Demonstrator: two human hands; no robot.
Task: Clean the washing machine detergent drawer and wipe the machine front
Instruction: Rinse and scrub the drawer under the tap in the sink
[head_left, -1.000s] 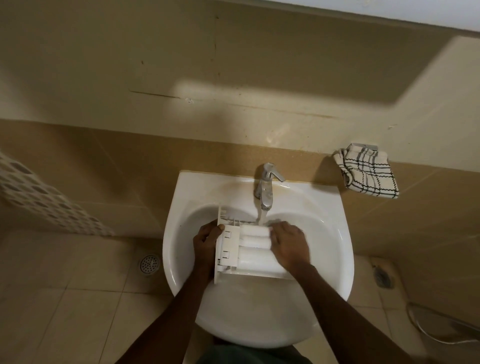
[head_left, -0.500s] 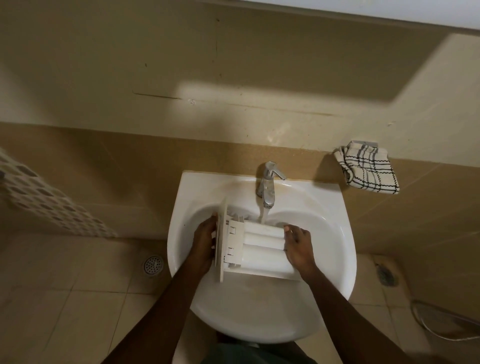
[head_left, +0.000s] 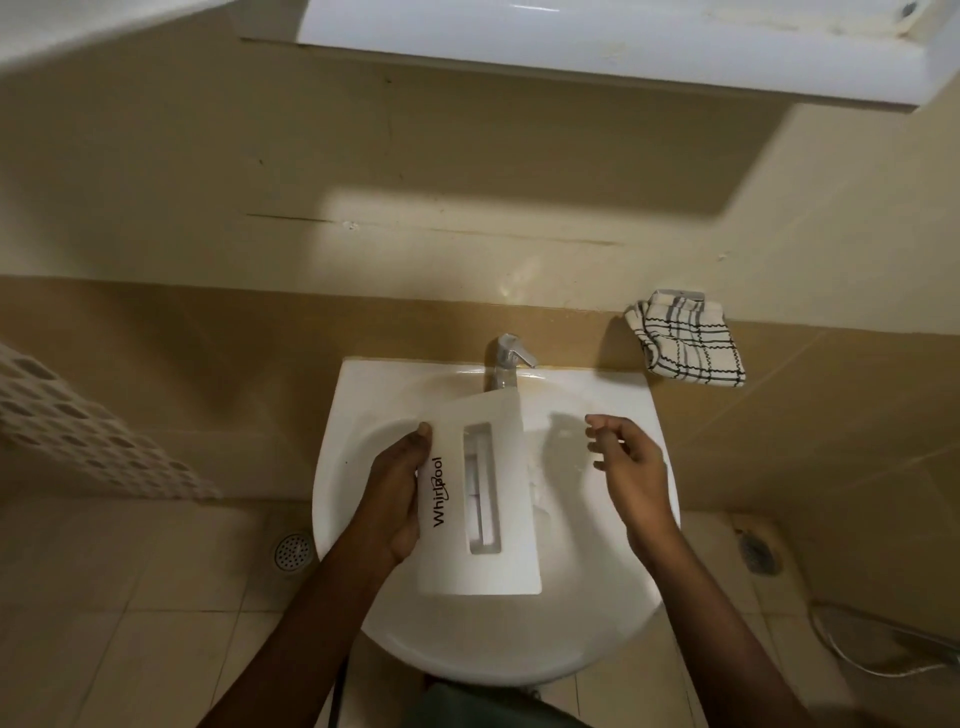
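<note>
The white detergent drawer (head_left: 511, 530) is held over the white sink (head_left: 353, 415) with its front panel facing up at me; the panel shows a brand name and a long handle slot. My left hand (head_left: 397, 499) grips the panel's left edge. My right hand (head_left: 631, 467) hovers to the right of the drawer, fingers apart and holding nothing. The drawer's compartments are hidden behind the panel.
A chrome tap (head_left: 504, 366) stands at the back of the sink. A checked cloth (head_left: 685, 340) hangs on the wall to the right. A white perforated basket (head_left: 78, 421) is at the left, a floor drain (head_left: 293, 551) below it. A white cabinet (head_left: 623, 47) juts overhead.
The drawer has been tipped up from lying under the tap, its front panel now facing me. My right hand has let go and moved off to the right. The view has shifted back.
</note>
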